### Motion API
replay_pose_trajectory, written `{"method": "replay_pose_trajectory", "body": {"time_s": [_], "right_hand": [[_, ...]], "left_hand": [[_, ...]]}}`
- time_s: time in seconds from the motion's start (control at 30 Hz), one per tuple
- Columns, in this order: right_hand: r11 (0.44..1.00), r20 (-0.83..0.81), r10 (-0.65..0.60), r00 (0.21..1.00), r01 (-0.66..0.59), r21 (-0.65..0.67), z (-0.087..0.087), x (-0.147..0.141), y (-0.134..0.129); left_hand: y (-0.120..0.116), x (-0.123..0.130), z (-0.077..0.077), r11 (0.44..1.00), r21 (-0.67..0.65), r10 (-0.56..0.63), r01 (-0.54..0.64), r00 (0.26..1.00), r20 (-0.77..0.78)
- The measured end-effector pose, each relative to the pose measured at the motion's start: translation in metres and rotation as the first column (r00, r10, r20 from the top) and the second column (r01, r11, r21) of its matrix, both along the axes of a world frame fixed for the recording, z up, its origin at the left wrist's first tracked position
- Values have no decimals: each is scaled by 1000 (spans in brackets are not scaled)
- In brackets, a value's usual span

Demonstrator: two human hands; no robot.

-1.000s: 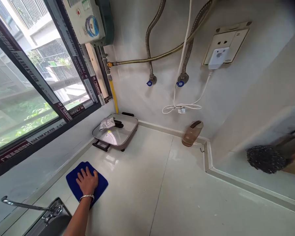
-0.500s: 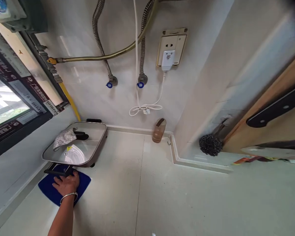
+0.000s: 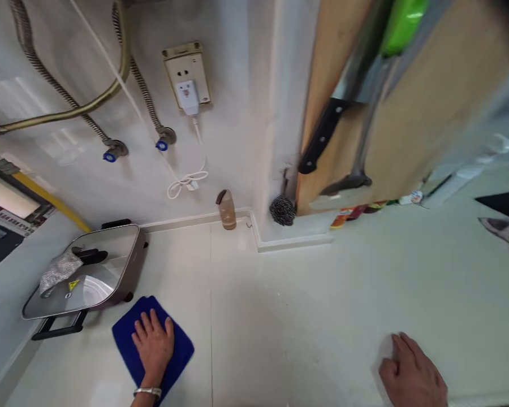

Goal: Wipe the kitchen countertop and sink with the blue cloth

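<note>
A dark blue cloth (image 3: pixel 125 336) lies spread on the pale countertop, a little to the right of the electric pan. My left hand (image 3: pixel 153 345), with a silver bangle at the wrist, presses flat on it, fingers extended and slightly apart. At the lower right, my right hand (image 3: pixel 413 373) rests on the bare counter with its fingers drawn together and curled; no object shows in it. The electric pan (image 3: pixel 129 271) stands in the left corner under a glass lid. On the lid sits a silvery patterned cloth (image 3: pixel 59 271) near the black handle.
A brownish bottle-like container (image 3: pixel 226 210) stands against the back wall. A wire scrubber (image 3: pixel 282 211) hangs by the wall corner, beside a wooden board (image 3: pixel 390 135) with a black-handled knife (image 3: pixel 322 135) before it. Above are a socket (image 3: pixel 187 76) and hose valves (image 3: pixel 163 142).
My left hand and the blue cloth have moved right, away from the pan's front handle. The view has turned right, and my right hand has come into sight on the counter.
</note>
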State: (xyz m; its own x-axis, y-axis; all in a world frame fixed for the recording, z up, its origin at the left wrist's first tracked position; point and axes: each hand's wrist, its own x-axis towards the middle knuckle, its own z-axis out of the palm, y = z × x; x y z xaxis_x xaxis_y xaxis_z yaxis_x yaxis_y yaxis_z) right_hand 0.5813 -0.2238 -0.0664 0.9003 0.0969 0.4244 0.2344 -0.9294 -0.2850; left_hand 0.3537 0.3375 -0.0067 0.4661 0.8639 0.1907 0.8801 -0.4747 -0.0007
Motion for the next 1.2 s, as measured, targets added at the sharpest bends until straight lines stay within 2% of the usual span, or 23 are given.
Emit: {"method": "replay_pose_trajectory", "body": {"time_s": [0.17, 0.33, 0.47, 0.6, 0.67, 0.73, 0.8, 0.9, 1.03, 1.2], "right_hand": [[999, 49, -33, 998, 34, -14, 3, -3, 12], [997, 57, -67, 996, 68, -20, 9, -1, 16], [999, 56, -54, 997, 54, 4, 13, -1, 17], [998, 55, -49, 997, 47, 40, 14, -1, 16], [998, 45, -39, 998, 36, 57, 16, -1, 16], [998, 36, -15, 999, 12, 69, 18, -1, 16], [998, 26, 7, 1000, -9, 70, 20, -2, 15], [999, 3, 20, 1000, -20, 40, 22, -3, 13], [999, -4, 30, 1000, -31, -21, 23, -6, 10], [996, -5, 61, 998, -61, -69, 21, -8, 7]], "left_hand": [[-63, 76, -3, 966, -9, -256, 257, 966, 23], [-135, 150, 1, 867, -20, -493, 497, 864, 103], [-212, 195, 2, 729, -63, -667, 681, 729, 155], [-292, 216, -2, 559, -88, -799, 825, 564, 208], [-324, 217, -4, 482, -88, -846, 872, 489, 211], [-347, 213, -4, 417, -84, -881, 905, 426, 207], [-359, 203, -1, 369, -84, -905, 925, 379, 195], [-364, 180, 5, 326, -108, -926, 939, 341, 164], [-357, 138, 14, 315, -165, -932, 935, 337, 132], [-335, 79, 19, 354, -213, -921, 911, 379, 90]]}}
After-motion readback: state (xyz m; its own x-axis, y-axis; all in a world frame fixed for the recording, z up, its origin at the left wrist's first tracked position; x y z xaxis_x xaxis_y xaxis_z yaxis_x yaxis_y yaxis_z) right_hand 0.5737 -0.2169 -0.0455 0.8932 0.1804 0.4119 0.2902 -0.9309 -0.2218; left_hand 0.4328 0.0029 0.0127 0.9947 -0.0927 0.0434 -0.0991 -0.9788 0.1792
